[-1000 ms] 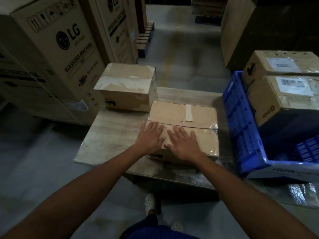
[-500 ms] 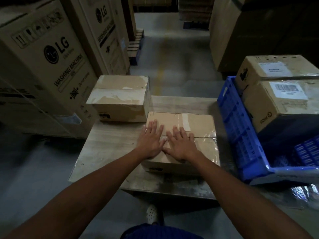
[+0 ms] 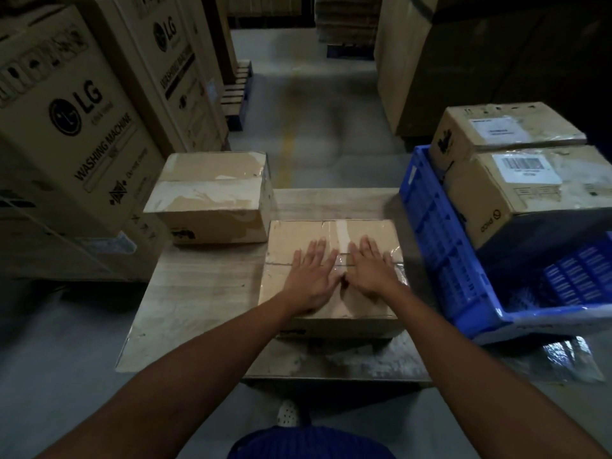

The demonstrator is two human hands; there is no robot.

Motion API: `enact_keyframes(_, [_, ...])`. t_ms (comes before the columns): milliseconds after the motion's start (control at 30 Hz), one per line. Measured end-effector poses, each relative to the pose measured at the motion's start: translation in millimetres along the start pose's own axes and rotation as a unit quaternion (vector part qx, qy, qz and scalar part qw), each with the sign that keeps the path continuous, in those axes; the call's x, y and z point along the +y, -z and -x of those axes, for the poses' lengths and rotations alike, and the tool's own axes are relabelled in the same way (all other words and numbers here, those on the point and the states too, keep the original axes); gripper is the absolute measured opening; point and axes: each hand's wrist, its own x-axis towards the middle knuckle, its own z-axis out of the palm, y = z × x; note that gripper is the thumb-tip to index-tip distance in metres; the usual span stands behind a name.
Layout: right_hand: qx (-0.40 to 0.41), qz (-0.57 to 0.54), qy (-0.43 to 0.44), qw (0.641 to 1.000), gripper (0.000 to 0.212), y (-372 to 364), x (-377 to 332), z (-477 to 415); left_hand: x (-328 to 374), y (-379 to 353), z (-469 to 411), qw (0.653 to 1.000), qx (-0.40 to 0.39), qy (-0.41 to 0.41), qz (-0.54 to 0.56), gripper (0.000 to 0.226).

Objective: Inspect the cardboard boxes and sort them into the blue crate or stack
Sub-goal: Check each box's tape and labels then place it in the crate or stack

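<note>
Tall printed cartons [image 3: 82, 127] of corrugated board stand at the far left, their tops cut off by the frame; just beside them a squat brown box [image 3: 212, 197], its lid patched with glossy tape and pale torn paper, sits on the back left of the worn, grainy wooden table [image 3: 198, 293]; in the middle of the table lies the cardboard box [image 3: 298, 233], rectangular, sealed with clear tape along its seam; the left hand [image 3: 309, 279] and the right hand [image 3: 372, 271] lie flat on its lid, fingers straight and spread, thumbs almost meeting, gripping nothing; print on its near side is too dark to read; to the right the blue crate [image 3: 440, 246], ribbed slotted plastic, holds two labelled boxes [image 3: 516, 193] wrapped in shiny film; its right part runs out of view; crinkled plastic sheet [image 3: 569, 359] glints under its near corner.
</note>
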Motion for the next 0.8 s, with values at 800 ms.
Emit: enact_keyframes(800, [0.155, -0.407, -0.235, 0.869, 0.066, 2.6, 22.0, 74.4, 1.8, 15.9, 44.0, 0.960, 0.088, 0.236, 0.119, 0.064])
